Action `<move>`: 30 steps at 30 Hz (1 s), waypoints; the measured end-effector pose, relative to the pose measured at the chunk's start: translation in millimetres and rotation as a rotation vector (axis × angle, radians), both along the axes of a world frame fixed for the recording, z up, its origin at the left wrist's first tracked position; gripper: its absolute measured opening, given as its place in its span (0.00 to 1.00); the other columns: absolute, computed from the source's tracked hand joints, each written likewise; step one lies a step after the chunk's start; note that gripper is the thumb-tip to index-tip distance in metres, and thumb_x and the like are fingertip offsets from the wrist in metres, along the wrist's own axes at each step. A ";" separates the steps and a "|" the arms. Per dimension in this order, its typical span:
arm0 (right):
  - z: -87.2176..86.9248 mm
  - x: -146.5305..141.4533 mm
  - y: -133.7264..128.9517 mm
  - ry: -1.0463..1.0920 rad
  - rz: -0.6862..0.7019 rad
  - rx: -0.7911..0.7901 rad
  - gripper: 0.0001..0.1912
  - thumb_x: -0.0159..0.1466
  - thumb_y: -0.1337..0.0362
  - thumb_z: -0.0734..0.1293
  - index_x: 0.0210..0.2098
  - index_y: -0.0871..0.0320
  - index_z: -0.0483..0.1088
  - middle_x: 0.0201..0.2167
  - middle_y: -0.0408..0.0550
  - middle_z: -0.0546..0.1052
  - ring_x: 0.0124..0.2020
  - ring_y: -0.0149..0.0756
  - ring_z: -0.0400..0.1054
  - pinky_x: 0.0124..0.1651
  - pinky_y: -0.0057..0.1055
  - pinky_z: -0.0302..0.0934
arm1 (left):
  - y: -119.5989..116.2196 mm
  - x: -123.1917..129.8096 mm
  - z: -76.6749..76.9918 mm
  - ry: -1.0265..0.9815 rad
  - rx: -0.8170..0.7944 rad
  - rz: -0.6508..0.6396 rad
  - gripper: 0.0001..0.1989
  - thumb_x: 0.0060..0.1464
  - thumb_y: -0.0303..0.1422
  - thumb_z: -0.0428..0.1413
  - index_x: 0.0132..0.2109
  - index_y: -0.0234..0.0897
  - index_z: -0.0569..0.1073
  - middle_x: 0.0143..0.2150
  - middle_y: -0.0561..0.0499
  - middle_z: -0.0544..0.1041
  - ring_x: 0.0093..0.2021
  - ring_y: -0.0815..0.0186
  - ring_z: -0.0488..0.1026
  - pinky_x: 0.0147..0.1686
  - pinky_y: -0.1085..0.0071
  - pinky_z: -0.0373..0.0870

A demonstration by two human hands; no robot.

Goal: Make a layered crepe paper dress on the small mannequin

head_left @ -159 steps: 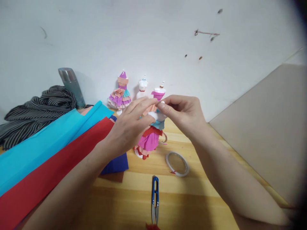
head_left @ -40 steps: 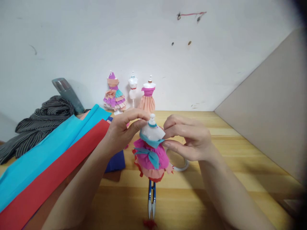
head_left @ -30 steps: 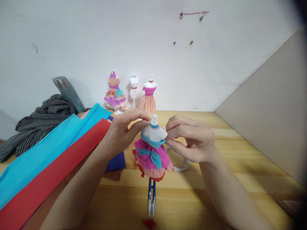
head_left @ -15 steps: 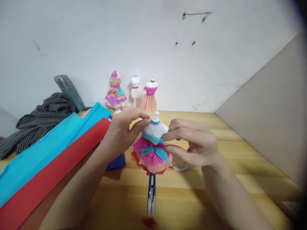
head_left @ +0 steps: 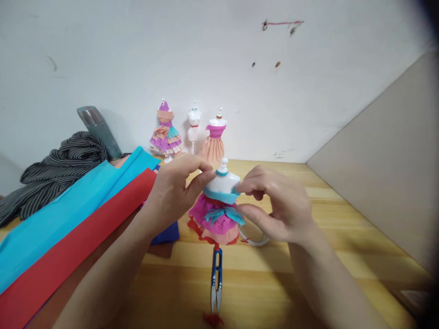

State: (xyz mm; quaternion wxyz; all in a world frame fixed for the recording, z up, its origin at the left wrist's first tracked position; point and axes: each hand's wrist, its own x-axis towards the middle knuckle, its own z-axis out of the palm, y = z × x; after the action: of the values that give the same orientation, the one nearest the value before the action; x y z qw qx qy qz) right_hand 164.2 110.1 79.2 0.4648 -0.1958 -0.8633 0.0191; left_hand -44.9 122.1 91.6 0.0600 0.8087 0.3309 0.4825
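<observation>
A small white dress form [head_left: 222, 183] stands in front of me, with a blue crepe paper band [head_left: 221, 196] across its chest. Below the band hangs a layered pink, peach and red paper skirt [head_left: 219, 224], with a blue paper bow [head_left: 224, 214] at the waist. My left hand [head_left: 183, 185] pinches the form at its left shoulder, thumb and forefinger together; the band's left end is hidden there. My right hand [head_left: 279, 201] touches the band's right end with its fingertips, while its thumb stays apart, lower down beside the bow.
Blue-handled thread snips [head_left: 216, 278] lie in front, by a red scrap [head_left: 213, 319]. A white ring-shaped roll [head_left: 257, 240] rests behind the skirt. Blue paper [head_left: 68, 201] and red paper [head_left: 85, 237] cover the left. Dressed forms [head_left: 215, 139] stand against the wall.
My right fingers have lifted slightly and the gap to the thumb has widened. The blue band now lies flatter across the chest. My left hand has barely moved.
</observation>
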 end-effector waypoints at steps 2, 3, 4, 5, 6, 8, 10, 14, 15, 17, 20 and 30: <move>-1.4 -0.7 -0.9 -0.039 -0.060 0.082 0.11 0.59 0.61 0.70 0.39 0.58 0.68 0.27 0.46 0.69 0.28 0.34 0.63 0.30 0.31 0.57 | -1.8 0.6 0.5 0.011 0.004 0.026 0.10 0.59 0.35 0.53 0.32 0.36 0.73 0.31 0.50 0.78 0.34 0.65 0.73 0.34 0.69 0.65; -2.1 -1.4 -1.2 -0.066 -0.100 0.129 0.13 0.58 0.61 0.71 0.40 0.59 0.67 0.28 0.47 0.70 0.28 0.34 0.63 0.30 0.31 0.58 | -3.0 1.0 0.7 0.017 0.006 0.045 0.10 0.59 0.34 0.53 0.31 0.36 0.73 0.31 0.50 0.78 0.34 0.65 0.72 0.34 0.69 0.65; -2.7 -2.2 -1.2 -0.090 -0.140 0.174 0.13 0.58 0.62 0.71 0.41 0.59 0.67 0.28 0.48 0.70 0.29 0.35 0.63 0.30 0.32 0.58 | -4.3 1.5 1.0 0.021 0.009 0.067 0.10 0.59 0.34 0.52 0.31 0.36 0.73 0.31 0.50 0.78 0.34 0.65 0.72 0.34 0.69 0.65; -3.2 -3.2 -1.0 -0.106 -0.175 0.217 0.13 0.58 0.65 0.70 0.41 0.60 0.67 0.29 0.48 0.71 0.29 0.35 0.64 0.30 0.32 0.58 | -5.7 2.0 1.3 0.025 0.011 0.089 0.09 0.59 0.33 0.52 0.31 0.36 0.72 0.31 0.50 0.78 0.34 0.65 0.72 0.34 0.69 0.65; -3.8 -4.2 -0.5 -0.114 -0.203 0.255 0.12 0.58 0.68 0.70 0.41 0.60 0.67 0.29 0.48 0.71 0.29 0.35 0.64 0.30 0.31 0.58 | -7.1 2.6 1.6 0.026 0.012 0.110 0.09 0.58 0.33 0.53 0.31 0.36 0.72 0.31 0.50 0.78 0.34 0.65 0.72 0.34 0.69 0.65; -5.1 -6.1 0.9 -0.110 -0.243 0.309 0.13 0.57 0.73 0.68 0.41 0.60 0.67 0.29 0.48 0.72 0.28 0.34 0.64 0.29 0.31 0.58 | -9.4 3.9 2.2 0.027 0.014 0.141 0.09 0.58 0.33 0.53 0.31 0.35 0.73 0.31 0.50 0.78 0.34 0.65 0.72 0.33 0.69 0.65; -7.0 -7.6 2.5 -0.094 -0.273 0.342 0.13 0.56 0.75 0.67 0.41 0.60 0.67 0.28 0.48 0.71 0.27 0.34 0.64 0.28 0.30 0.58 | -10.9 5.0 2.5 0.031 0.014 0.158 0.09 0.58 0.33 0.53 0.30 0.35 0.73 0.31 0.50 0.78 0.33 0.65 0.72 0.32 0.69 0.65; -14.1 -11.1 5.3 -0.050 -0.322 0.398 0.13 0.56 0.76 0.67 0.40 0.59 0.68 0.25 0.45 0.70 0.25 0.32 0.62 0.26 0.30 0.56 | -11.7 6.2 2.4 0.031 0.029 0.192 0.09 0.57 0.32 0.53 0.29 0.36 0.72 0.29 0.52 0.77 0.31 0.66 0.71 0.31 0.70 0.64; -16.3 -12.3 5.9 -0.037 -0.331 0.414 0.13 0.56 0.75 0.67 0.39 0.59 0.68 0.25 0.45 0.70 0.25 0.32 0.62 0.26 0.30 0.56 | -11.7 6.4 2.1 0.031 0.034 0.201 0.09 0.57 0.32 0.53 0.29 0.36 0.72 0.29 0.52 0.77 0.30 0.67 0.71 0.31 0.70 0.64; -20.4 -14.9 7.3 -0.010 -0.344 0.446 0.12 0.56 0.75 0.67 0.39 0.58 0.68 0.25 0.45 0.71 0.25 0.32 0.62 0.26 0.30 0.56 | -11.7 6.6 1.6 0.033 0.043 0.216 0.09 0.57 0.32 0.53 0.29 0.35 0.72 0.28 0.52 0.76 0.30 0.67 0.71 0.30 0.70 0.64; -24.8 -18.6 8.9 0.044 -0.360 0.501 0.12 0.56 0.76 0.67 0.37 0.58 0.68 0.24 0.44 0.70 0.24 0.31 0.61 0.24 0.30 0.55 | -12.0 7.3 0.6 0.026 0.046 0.233 0.09 0.56 0.32 0.54 0.29 0.35 0.72 0.27 0.52 0.76 0.30 0.67 0.71 0.30 0.70 0.64; -27.0 -25.0 5.5 0.200 -0.368 0.454 0.13 0.53 0.79 0.67 0.35 0.57 0.68 0.23 0.43 0.69 0.22 0.29 0.61 0.23 0.29 0.58 | -15.4 10.0 0.6 0.004 0.059 0.220 0.08 0.56 0.31 0.53 0.29 0.36 0.71 0.27 0.52 0.75 0.29 0.67 0.71 0.29 0.72 0.64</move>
State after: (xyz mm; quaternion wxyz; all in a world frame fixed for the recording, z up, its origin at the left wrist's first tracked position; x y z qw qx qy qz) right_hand 139.2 115.5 52.2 0.5751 -0.2373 -0.7453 -0.2397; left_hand -34.9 106.7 92.2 -0.0178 0.7699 0.4035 0.4941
